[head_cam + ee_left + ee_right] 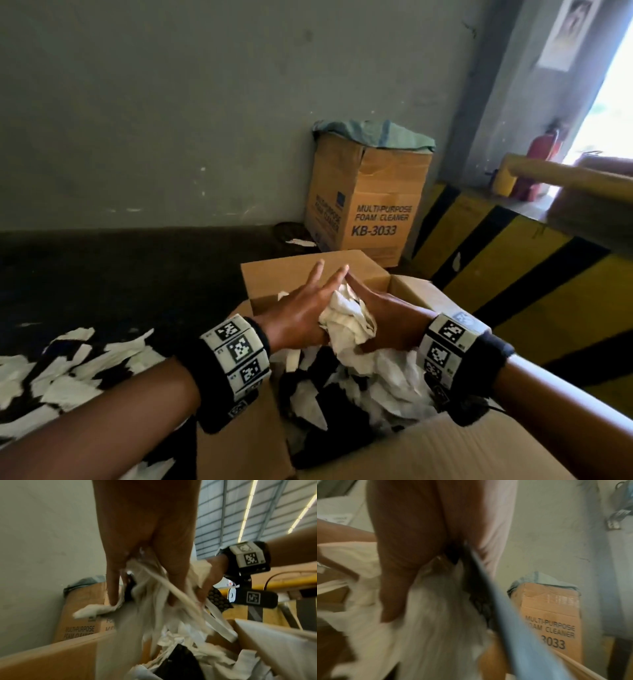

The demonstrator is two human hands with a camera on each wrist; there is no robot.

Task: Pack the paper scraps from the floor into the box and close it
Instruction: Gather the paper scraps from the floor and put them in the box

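The left hand (298, 308) and right hand (387, 318), fingers straight, press a wad of paper scraps (346, 318) between their palms above the open box (428, 445), which already holds scraps. At eight o'clock, more scraps (61, 370) litter the floor (120, 274).

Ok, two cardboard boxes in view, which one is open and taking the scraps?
The near box, right under both hands: flaps up, scraps inside. The printed box by the wall is covered with a green cloth.
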